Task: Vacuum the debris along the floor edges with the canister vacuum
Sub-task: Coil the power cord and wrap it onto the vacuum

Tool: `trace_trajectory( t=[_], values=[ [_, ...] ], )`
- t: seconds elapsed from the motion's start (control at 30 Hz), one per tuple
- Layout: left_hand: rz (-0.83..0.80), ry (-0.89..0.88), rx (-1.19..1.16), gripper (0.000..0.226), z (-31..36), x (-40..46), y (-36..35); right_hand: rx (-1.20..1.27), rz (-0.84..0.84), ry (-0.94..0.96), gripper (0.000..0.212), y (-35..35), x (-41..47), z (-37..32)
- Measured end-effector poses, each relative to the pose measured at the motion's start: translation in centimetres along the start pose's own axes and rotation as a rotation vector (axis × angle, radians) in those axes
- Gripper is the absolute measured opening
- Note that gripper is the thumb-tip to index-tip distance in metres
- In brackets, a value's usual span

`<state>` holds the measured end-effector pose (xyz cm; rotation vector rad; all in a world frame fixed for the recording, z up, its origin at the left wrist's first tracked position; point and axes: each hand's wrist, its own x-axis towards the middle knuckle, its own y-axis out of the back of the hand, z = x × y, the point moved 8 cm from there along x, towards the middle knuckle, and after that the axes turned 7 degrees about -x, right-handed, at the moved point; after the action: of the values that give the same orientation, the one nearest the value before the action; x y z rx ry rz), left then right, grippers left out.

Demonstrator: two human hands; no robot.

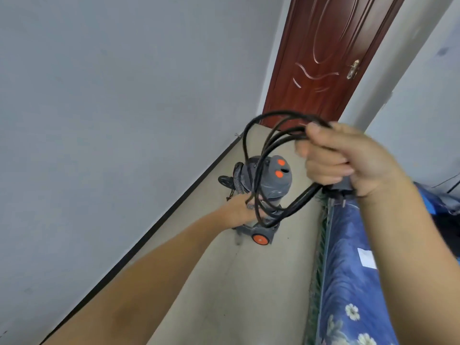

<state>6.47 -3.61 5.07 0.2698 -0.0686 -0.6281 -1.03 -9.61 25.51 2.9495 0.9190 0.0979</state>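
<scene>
Right hand [348,160] gripping coiled black cord [271,135], left hand [239,210] grasping canister vacuum [271,180], beige floor [249,282], grey wall [112,95]

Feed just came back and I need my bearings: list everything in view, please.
canister vacuum: one, grey with orange buttons and wheel, on floor by left wall
power cord: one, black, coiled in loops in front of the vacuum
door: one, red-brown, shut, far end
bedding: one, blue floral, right edge
floor: beige, bare strip between wall and bedding
left hand: reaching to the vacuum's hose
right hand: raised, gripping the cord coil
</scene>
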Motion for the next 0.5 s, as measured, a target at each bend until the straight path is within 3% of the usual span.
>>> trace_trajectory(
  t=[0.1,0.17,0.23,0.3,0.37,0.43,0.5],
  values=[
    [0.100,0.076,0.025,0.020,-4.1,0.3,0.5,0.500,-0.240,0.125,0.030,1.4,-2.0,-4.6],
    [0.226,0.145,0.091,0.020,-6.4,-0.7,2.1,0.746,-0.188,0.165,0.027,3.9,-3.0,-5.3],
    [0.169,0.201,0.326,0.019,-7.9,-2.0,3.0,0.852,0.015,0.195,0.024,7.0,-3.8,-3.6],
    [-0.005,0.252,0.576,0.028,-8.8,-3.6,2.9,0.884,0.378,0.200,0.025,10.3,-4.6,0.3],
    [-0.053,0.255,0.741,0.031,-8.4,-5.4,2.9,0.852,0.701,0.160,0.030,13.0,-5.5,4.7],
    [-0.012,0.244,0.781,0.028,-7.2,-7.1,2.9,0.769,0.873,0.043,0.036,14.3,-5.4,8.9],
    [-0.050,0.266,0.792,0.030,-6.2,-8.6,1.9,0.625,0.934,-0.119,0.038,14.3,-4.4,12.5]
  ],
)
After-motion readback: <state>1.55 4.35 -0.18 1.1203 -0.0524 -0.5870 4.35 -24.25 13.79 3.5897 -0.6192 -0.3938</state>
